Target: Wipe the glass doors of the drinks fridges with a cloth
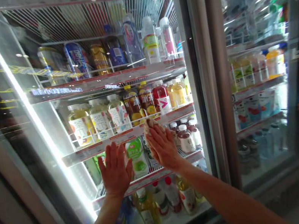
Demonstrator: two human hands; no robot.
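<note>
My right hand (164, 148) presses a crumpled, pale brownish cloth (148, 124) against the glass door (140, 144) of a drinks fridge, at the height of a shelf edge. Lower and to its left, my left hand (116, 170) is held up flat with its fingers stretched out. It holds nothing and appears to rest on the same glass. Behind the glass, between the two hands, stands a bottle with a green label (136, 156). Small dark bottles with white caps (185, 138) show just right of the cloth.
Several shelves of bottles and cans (76, 59) fill the fridge behind the glass. A bright light strip (24, 99) runs down its left side. The metal door frame (211, 78) stands on the right, with a second glass-fronted fridge (260, 104) beyond it.
</note>
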